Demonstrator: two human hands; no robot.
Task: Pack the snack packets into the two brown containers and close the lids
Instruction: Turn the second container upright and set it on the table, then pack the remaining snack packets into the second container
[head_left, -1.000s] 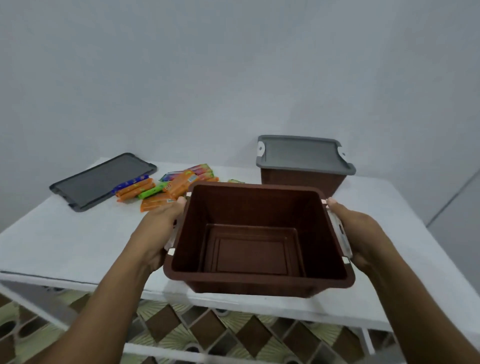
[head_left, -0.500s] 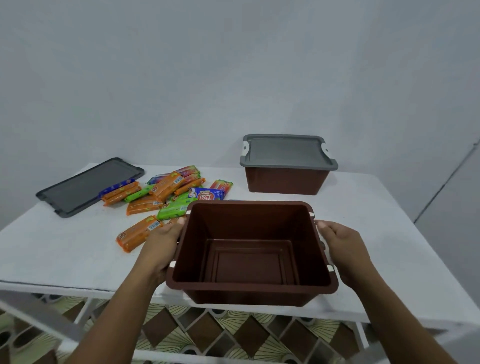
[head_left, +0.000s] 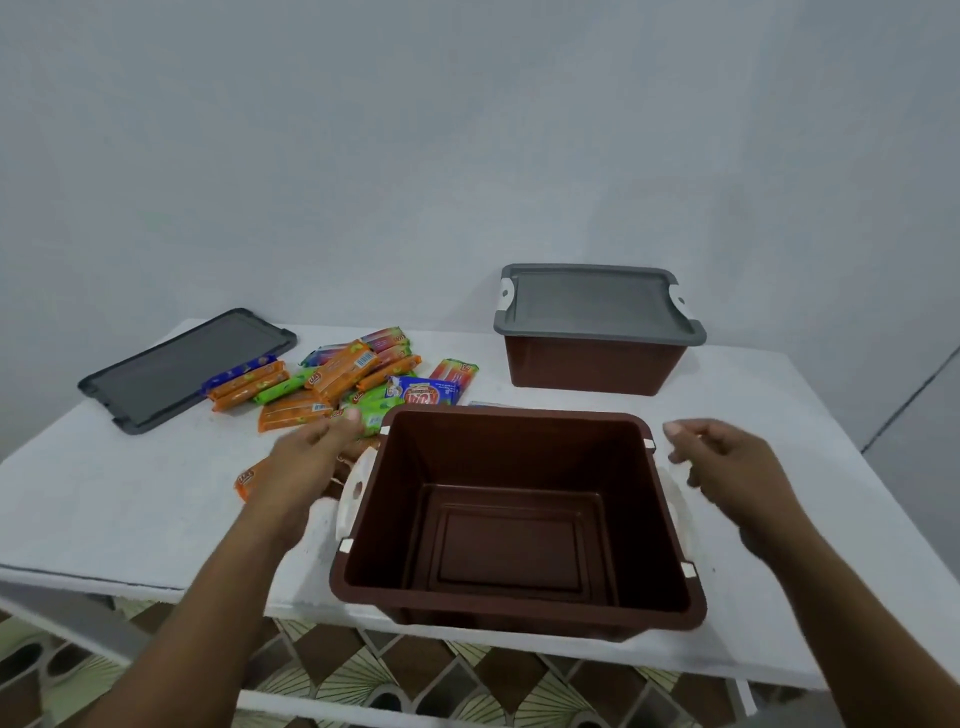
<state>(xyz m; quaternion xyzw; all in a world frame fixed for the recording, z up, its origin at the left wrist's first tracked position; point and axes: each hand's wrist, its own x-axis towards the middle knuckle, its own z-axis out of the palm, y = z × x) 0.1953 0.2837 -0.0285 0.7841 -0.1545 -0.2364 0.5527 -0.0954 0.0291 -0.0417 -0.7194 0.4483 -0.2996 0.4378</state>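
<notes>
An open, empty brown container (head_left: 514, 610) with white side latches sits at the table's near edge. My left hand (head_left: 306, 462) hovers just left of it, fingers extended toward the pile of snack packets (head_left: 332, 384), holding nothing. My right hand (head_left: 727, 462) hangs just right of the container, fingers loosely curled, empty. A second brown container (head_left: 592, 364) stands at the back right with its grey lid (head_left: 597, 304) on. One orange packet (head_left: 249, 480) lies partly hidden under my left hand.
A loose dark grey lid (head_left: 176, 369) lies flat at the back left of the white table (head_left: 104, 499). A plain wall rises behind. Patterned floor tiles show below the table's front edge.
Both hands have let go of the open container's sides. It now rests on the table. My left hand has moved out toward the packets and my right hand has drawn away.
</notes>
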